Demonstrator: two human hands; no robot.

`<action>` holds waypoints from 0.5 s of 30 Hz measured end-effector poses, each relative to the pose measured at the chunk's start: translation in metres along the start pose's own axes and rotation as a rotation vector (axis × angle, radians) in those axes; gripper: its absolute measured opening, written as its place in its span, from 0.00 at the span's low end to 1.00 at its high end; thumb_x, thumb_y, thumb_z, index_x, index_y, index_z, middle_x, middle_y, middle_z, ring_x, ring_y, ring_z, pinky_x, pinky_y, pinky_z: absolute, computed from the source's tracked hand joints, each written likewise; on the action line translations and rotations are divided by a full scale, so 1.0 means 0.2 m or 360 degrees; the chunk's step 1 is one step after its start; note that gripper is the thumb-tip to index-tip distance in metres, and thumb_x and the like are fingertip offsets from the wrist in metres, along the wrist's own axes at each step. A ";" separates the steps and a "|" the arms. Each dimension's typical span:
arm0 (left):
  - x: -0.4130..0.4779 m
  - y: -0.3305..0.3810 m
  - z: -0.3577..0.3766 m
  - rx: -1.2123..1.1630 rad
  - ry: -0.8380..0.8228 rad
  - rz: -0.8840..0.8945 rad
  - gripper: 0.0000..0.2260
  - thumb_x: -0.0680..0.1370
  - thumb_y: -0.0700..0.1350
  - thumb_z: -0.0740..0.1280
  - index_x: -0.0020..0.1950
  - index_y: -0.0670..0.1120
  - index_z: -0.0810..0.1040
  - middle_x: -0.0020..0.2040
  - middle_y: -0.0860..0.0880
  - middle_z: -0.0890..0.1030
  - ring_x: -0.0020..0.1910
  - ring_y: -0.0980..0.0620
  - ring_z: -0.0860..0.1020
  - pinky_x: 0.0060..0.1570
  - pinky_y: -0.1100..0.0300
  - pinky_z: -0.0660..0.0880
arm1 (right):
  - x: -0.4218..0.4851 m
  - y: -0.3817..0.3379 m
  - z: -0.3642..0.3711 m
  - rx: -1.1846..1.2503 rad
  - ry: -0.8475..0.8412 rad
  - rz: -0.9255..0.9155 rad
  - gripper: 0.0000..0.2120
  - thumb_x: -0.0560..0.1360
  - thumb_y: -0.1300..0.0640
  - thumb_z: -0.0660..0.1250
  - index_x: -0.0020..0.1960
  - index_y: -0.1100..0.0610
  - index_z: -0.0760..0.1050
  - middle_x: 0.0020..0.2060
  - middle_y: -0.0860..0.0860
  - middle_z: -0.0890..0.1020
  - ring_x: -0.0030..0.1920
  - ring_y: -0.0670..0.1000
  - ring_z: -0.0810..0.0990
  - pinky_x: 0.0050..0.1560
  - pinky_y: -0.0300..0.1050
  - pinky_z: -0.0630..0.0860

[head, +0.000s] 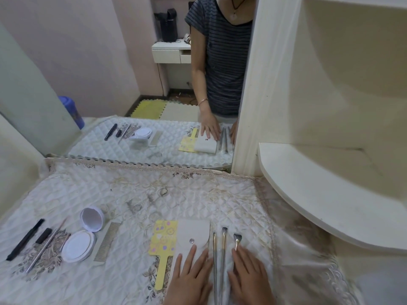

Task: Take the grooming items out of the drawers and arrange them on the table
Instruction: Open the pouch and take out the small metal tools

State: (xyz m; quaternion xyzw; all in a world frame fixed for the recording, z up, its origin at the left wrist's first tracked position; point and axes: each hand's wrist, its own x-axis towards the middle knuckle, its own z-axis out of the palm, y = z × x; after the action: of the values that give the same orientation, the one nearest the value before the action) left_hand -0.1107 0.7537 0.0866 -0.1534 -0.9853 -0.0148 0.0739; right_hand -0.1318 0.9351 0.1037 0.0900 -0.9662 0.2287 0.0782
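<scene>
On the quilted table cover (136,194) lie a yellow paddle-shaped hand mirror (161,241) and a white snap pouch (193,233) that overlaps it. My left hand (189,278) rests flat on the pouch's near end, fingers apart. Two long makeup brushes (219,256) lie between my hands. My right hand (248,274) lies flat over the handle of a third, short brush (237,238), fingers spread, not gripping. At the left are an open white compact (80,241), a metal comb (105,243), a thin metal tool (44,247), a black pencil (24,239) and a small black tube (43,235).
A wall mirror (123,73) behind the table reflects the items and the person. A white curved shelf (319,203) juts out at the right, above the table's right end. The lace edge of the cover runs along the back.
</scene>
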 end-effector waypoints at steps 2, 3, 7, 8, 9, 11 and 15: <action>-0.01 -0.01 -0.02 -0.0076 -0.0067 -0.0035 0.25 0.69 0.61 0.58 0.65 0.55 0.69 0.77 0.55 0.50 0.76 0.52 0.42 0.71 0.54 0.45 | 0.00 -0.01 0.00 0.0046 -0.0132 0.0009 0.25 0.77 0.39 0.40 0.59 0.50 0.68 0.62 0.45 0.78 0.61 0.43 0.69 0.63 0.34 0.53; -0.01 -0.02 -0.03 -0.0083 -0.0091 -0.0043 0.26 0.69 0.62 0.57 0.65 0.55 0.68 0.77 0.55 0.46 0.76 0.52 0.42 0.71 0.54 0.44 | 0.00 -0.02 0.00 0.0059 -0.0204 0.0011 0.26 0.77 0.39 0.39 0.60 0.50 0.67 0.69 0.40 0.68 0.67 0.40 0.64 0.66 0.34 0.48; -0.03 -0.05 -0.07 -0.0068 -0.0221 -0.0035 0.27 0.70 0.63 0.57 0.67 0.56 0.68 0.77 0.57 0.43 0.76 0.53 0.41 0.71 0.55 0.43 | 0.01 -0.01 0.05 -0.0022 -0.0280 -0.0013 0.27 0.77 0.40 0.36 0.62 0.50 0.66 0.74 0.36 0.38 0.72 0.34 0.39 0.70 0.33 0.36; -0.03 -0.05 -0.08 -0.0076 -0.0243 -0.0040 0.27 0.70 0.64 0.57 0.67 0.57 0.68 0.77 0.57 0.42 0.76 0.53 0.41 0.71 0.55 0.43 | 0.01 -0.01 0.06 -0.0031 -0.0262 -0.0007 0.28 0.77 0.40 0.36 0.62 0.51 0.66 0.73 0.36 0.37 0.72 0.35 0.38 0.70 0.34 0.35; -0.03 -0.05 -0.09 -0.0078 -0.0253 -0.0050 0.27 0.70 0.63 0.57 0.67 0.57 0.67 0.77 0.57 0.42 0.76 0.53 0.41 0.70 0.55 0.44 | 0.01 -0.02 0.06 -0.0035 -0.0242 -0.0002 0.28 0.77 0.40 0.36 0.63 0.51 0.66 0.73 0.36 0.37 0.73 0.35 0.39 0.71 0.34 0.35; -0.02 -0.04 -0.12 -0.0069 -0.0247 -0.0083 0.24 0.72 0.62 0.56 0.67 0.57 0.67 0.77 0.58 0.45 0.76 0.53 0.41 0.69 0.55 0.45 | 0.01 -0.04 0.06 -0.0030 -0.0201 0.0016 0.27 0.76 0.39 0.36 0.63 0.50 0.64 0.74 0.35 0.43 0.74 0.38 0.48 0.72 0.37 0.41; -0.05 -0.09 -0.18 -0.0244 -0.0117 -0.0147 0.21 0.79 0.59 0.45 0.64 0.54 0.68 0.70 0.56 0.64 0.76 0.56 0.43 0.69 0.60 0.47 | 0.04 -0.15 -0.01 0.0068 -0.0020 0.0038 0.26 0.77 0.39 0.38 0.58 0.50 0.68 0.57 0.52 0.81 0.57 0.50 0.69 0.55 0.44 0.62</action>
State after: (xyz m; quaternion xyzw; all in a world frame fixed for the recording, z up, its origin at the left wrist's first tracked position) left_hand -0.1024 0.7312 0.1203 -0.1134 -0.9893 -0.0880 0.0251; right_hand -0.1327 0.9090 0.1198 0.0817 -0.9626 0.2495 0.0676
